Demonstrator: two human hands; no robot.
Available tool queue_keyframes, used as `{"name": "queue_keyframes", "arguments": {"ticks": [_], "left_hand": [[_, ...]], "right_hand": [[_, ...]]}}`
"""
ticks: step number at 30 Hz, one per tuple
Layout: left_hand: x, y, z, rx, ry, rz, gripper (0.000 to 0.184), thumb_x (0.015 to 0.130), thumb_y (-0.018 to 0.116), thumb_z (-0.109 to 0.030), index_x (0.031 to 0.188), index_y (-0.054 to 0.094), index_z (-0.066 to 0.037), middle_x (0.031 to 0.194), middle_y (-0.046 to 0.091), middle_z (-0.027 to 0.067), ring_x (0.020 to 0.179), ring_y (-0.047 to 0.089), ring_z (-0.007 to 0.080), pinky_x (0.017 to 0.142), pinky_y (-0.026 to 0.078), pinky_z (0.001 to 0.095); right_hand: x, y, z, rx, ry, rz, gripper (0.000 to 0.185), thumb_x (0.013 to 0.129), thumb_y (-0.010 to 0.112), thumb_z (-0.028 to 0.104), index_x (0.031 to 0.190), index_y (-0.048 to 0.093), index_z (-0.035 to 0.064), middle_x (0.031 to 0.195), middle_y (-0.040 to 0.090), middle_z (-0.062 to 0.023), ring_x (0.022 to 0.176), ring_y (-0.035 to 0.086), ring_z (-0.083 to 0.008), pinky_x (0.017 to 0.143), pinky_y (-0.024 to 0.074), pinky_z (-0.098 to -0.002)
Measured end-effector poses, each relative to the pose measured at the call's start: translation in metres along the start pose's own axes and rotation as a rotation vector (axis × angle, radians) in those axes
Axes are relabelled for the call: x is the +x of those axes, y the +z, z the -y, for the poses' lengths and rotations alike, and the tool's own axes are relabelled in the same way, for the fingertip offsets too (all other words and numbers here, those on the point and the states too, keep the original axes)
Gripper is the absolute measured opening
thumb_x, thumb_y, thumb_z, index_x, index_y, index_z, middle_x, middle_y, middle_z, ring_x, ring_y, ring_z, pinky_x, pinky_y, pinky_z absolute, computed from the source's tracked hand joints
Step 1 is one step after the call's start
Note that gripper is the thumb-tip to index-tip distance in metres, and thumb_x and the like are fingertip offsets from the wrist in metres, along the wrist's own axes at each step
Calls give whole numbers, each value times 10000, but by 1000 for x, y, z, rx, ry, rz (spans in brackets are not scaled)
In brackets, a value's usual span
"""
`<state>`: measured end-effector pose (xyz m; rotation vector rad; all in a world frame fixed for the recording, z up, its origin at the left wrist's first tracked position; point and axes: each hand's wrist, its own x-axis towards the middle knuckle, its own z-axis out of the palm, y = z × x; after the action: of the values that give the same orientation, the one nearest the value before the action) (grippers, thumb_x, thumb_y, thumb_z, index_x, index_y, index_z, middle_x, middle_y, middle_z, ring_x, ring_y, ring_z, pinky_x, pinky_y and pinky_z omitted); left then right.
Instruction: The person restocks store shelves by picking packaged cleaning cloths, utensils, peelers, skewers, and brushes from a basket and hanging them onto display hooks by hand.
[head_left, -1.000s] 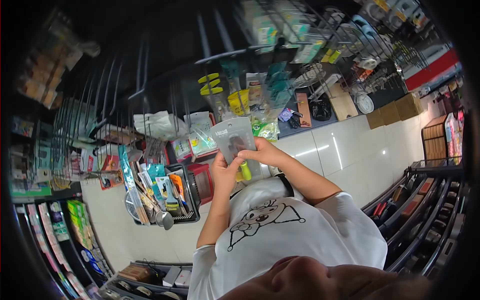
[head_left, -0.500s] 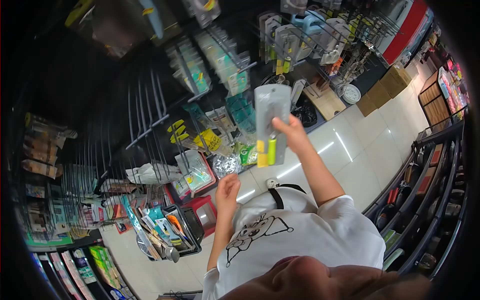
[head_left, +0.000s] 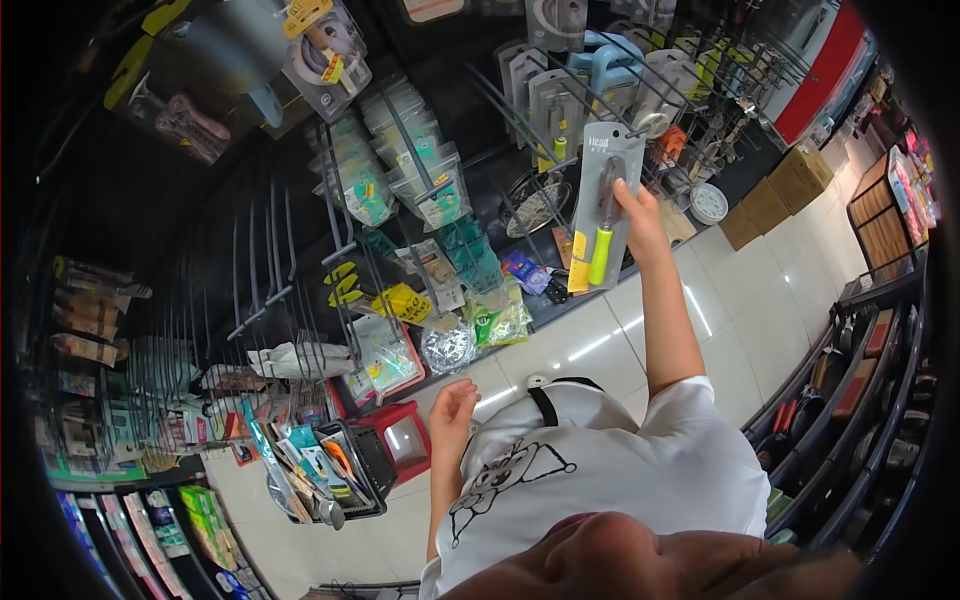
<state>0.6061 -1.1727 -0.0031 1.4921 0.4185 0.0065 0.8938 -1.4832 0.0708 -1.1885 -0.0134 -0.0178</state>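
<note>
My right hand (head_left: 642, 222) holds a flat grey packaging card by its right edge, thumb across the front. On the card is a kitchen tool with a lime-green handle (head_left: 600, 258); the tool's upper part is too unclear to name. The card is upright, its top close to the hook ends of a display rack (head_left: 630, 130). Similar carded green-handled tools (head_left: 557, 115) hang just behind it. My left hand (head_left: 455, 408) is in front of my shirt, fingers curled together with nothing visible in them. A red basket or stool (head_left: 405, 440) is close by it.
A black basket (head_left: 372, 490) full of utensils stands at lower left. Bare hooks (head_left: 265, 325) and hanging packets (head_left: 425, 190) stick out ahead. Cardboard boxes (head_left: 795, 185) sit on the floor (head_left: 740, 290) to the right, with stocked shelves (head_left: 850, 390) behind.
My right hand has moved right and up with the carded tool, bringing it nearer the rack hooks. My left hand has dropped slightly. The rack appears shifted as the view moved.
</note>
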Motion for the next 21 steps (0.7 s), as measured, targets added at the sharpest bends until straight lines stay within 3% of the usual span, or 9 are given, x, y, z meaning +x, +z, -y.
{"name": "queue_keyframes", "arguments": {"ticks": [6,9,11,16,21], "left_hand": [[-1,0,-1,28,-14,-35,229,901,608,-33,1127,582,-2,1039,636,62,919,605,121,833,474,250],[0,1,-1,41,-7,-53,232,901,617,-42,1128,587,-5,1034,640,61,919,608,120,828,478,248],[-1,2,0,43,2,-66,233,900,621,-45,1128,590,-8,1029,643,60,914,611,119,823,480,246],[-7,-9,12,50,-5,-83,234,901,625,-49,1132,600,-22,1018,657,59,877,624,116,811,489,245],[-13,-31,18,37,30,-141,226,899,626,-40,1123,599,-26,1031,647,46,928,612,114,825,490,252]], "right_hand": [[20,-4,-6,-21,-4,7,362,927,630,278,1172,591,14,1048,640,-35,924,587,-117,819,466,-294],[31,1,-11,25,24,23,309,929,625,289,1121,627,47,1015,637,12,909,560,-89,814,435,-268],[47,3,-21,52,11,19,372,909,655,267,1171,601,7,1051,649,-46,932,596,-131,828,461,-283],[98,20,-40,54,11,-12,356,879,697,261,1114,643,-1,1026,670,-50,908,605,-131,810,463,-288],[140,6,-67,-506,-114,-253,519,788,761,391,1103,660,-10,1038,673,-93,942,582,-167,873,445,-317]]}}
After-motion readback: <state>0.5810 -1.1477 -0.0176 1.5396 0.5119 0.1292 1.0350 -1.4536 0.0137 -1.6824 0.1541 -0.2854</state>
